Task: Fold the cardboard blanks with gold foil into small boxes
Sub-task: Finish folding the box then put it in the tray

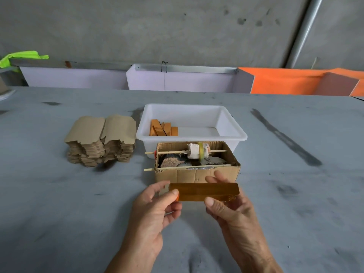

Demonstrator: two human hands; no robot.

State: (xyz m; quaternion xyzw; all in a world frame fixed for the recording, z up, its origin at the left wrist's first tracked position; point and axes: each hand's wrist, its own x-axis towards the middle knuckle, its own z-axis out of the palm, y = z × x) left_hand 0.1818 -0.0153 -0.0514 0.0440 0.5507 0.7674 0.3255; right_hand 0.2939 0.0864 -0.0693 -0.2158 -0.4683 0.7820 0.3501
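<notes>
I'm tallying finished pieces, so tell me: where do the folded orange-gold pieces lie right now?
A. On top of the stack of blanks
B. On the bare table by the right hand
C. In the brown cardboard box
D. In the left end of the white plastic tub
D: the folded orange-gold pieces lean together in the left end of the white plastic tub, behind the brown cardboard box.

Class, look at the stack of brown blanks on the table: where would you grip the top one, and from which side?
Take the top blank of the stack by its near edge, coming from the front. The notched flaps there overhang the sheets below, so fingers could probably slip under and pinch just one. The white tub crowds the right side.
</notes>
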